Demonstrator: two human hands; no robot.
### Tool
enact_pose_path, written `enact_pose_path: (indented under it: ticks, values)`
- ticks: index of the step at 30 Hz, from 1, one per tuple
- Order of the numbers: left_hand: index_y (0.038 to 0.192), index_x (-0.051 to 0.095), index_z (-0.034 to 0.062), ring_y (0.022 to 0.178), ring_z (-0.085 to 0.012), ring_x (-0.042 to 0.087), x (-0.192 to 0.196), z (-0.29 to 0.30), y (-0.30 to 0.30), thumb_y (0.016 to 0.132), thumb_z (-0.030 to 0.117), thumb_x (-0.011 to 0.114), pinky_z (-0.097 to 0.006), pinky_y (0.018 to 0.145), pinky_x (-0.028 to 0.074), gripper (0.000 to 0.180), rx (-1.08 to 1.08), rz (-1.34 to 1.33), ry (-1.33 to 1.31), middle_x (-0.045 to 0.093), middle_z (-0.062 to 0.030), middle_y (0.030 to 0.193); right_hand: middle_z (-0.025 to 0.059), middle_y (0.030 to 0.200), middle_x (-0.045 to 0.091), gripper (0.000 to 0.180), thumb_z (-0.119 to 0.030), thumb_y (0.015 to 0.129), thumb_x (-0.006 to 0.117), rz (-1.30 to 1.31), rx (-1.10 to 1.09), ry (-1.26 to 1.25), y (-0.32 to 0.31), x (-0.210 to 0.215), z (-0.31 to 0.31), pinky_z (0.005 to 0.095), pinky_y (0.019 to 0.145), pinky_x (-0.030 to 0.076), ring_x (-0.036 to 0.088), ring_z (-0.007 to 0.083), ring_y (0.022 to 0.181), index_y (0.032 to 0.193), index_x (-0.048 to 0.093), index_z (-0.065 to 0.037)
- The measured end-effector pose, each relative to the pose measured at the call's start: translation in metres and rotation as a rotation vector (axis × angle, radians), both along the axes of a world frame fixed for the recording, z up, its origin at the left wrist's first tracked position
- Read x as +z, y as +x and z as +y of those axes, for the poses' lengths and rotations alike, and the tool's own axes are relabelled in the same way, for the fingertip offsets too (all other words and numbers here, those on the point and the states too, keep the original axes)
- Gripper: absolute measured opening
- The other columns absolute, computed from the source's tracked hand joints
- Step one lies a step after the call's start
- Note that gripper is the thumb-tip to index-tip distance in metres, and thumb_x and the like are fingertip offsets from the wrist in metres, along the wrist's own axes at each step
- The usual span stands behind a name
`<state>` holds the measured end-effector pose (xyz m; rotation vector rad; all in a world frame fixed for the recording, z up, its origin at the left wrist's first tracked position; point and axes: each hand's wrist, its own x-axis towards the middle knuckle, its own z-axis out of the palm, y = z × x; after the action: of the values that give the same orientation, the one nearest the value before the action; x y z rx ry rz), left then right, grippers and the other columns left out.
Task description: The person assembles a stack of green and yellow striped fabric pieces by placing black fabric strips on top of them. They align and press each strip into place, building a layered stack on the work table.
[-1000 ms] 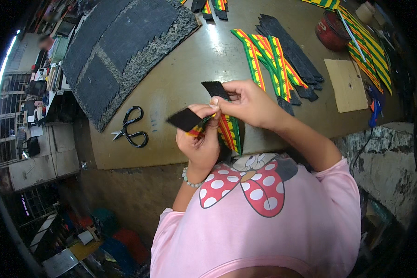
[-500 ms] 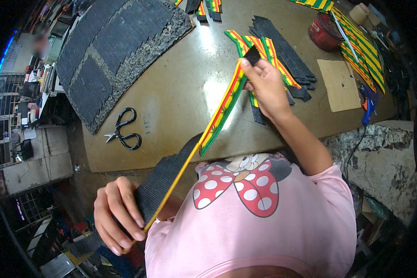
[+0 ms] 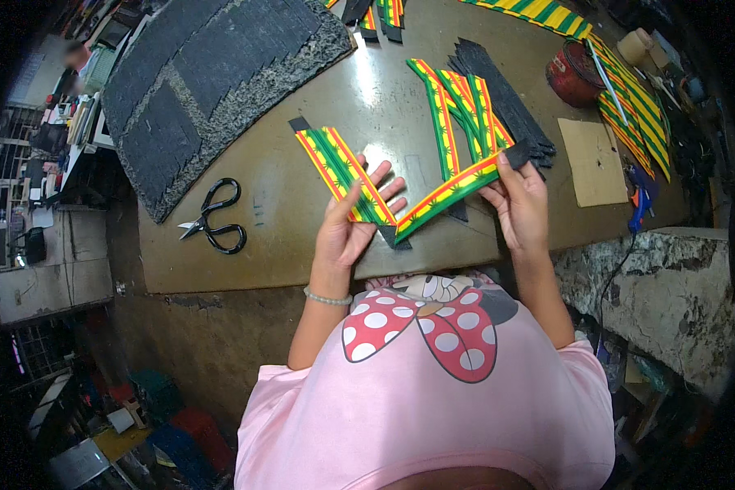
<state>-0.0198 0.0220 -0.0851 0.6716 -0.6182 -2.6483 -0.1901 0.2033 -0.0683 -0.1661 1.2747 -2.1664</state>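
- Left hand (image 3: 353, 222) has come up from below the counter (image 3: 302, 261) onto the flat strips (image 3: 343, 175).
- Right hand (image 3: 521, 202) drew the strip (image 3: 449, 194) nearer (end pinched).

One scissors (image 3: 214, 220); one red tin (image 3: 574, 75); one cardboard sheet (image 3: 593, 162); one tape roll (image 3: 635, 46).

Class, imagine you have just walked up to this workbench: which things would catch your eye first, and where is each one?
Brightest are the red, yellow and green striped strips: one runs between the left hand and the right hand at the bench's near edge, and two more lie under the left hand's fingers. Beyond them a fan of striped strips rests on black strips, while black scissors lie to the left, below a large dark mat.
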Motion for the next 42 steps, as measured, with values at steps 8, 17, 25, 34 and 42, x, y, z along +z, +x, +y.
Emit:
enact_pose_path:
  ticks: [8,17,25,34,42]
  values:
    - [0.138,0.033,0.005,0.106,-0.0316,0.064,-0.014,-0.008,0.001,0.096,-0.001,0.054,-0.039,0.083,0.062,0.047,0.357,0.14,-0.148,0.052,-0.0175,0.136,0.0113,0.107,0.066,0.025,-0.003,0.092,0.066,0.054,-0.076,0.07,0.018,0.002,0.024,0.03,0.077,0.061,0.068,0.0175,0.091,0.115,0.056,0.001]
    - [0.143,0.036,0.0114,0.122,-0.0328,0.057,0.038,-0.083,0.049,0.098,0.004,0.055,-0.037,0.099,0.053,0.049,0.813,0.008,-0.496,0.051,-0.0159,0.14,0.0082,0.111,0.066,0.021,-0.005,0.093,0.066,0.096,-0.544,0.018,-0.015,0.01,0.067,0.0346,0.085,0.06,0.066,0.017,0.098,0.113,0.062,-0.003]
    - [0.146,0.031,0.0109,0.128,-0.0337,0.051,0.064,-0.044,0.018,0.103,0.012,0.046,-0.047,0.11,0.041,0.045,0.576,0.244,-0.46,0.048,-0.0188,0.142,0.021,0.109,0.064,0.026,-0.014,0.098,0.06,-0.374,-0.174,-0.264,-0.037,0.011,-0.005,0.0411,0.103,0.05,0.062,0.0305,0.108,0.107,0.058,0.01]
    - [0.149,0.026,0.0013,0.13,-0.0291,0.05,0.076,0.004,-0.014,0.102,0.013,0.048,-0.041,0.108,0.041,0.053,0.461,0.134,-0.637,0.047,-0.0202,0.143,0.0136,0.116,0.065,0.04,-0.025,0.095,0.066,0.843,0.532,0.067,0.049,0.049,-0.071,0.0262,0.091,0.046,0.061,0.0125,0.105,0.122,0.062,0.006]
    - [0.134,0.049,-0.0043,0.104,-0.0182,0.065,0.085,-0.024,0.007,0.102,0.014,0.052,-0.029,0.089,0.055,0.037,0.548,0.099,-0.609,0.062,-0.0139,0.124,0.0057,0.086,0.069,0.022,-0.012,0.092,0.069,0.298,0.719,0.137,0.059,0.034,-0.07,0.0215,0.073,0.05,0.062,0.0079,0.078,0.102,0.069,0.007]
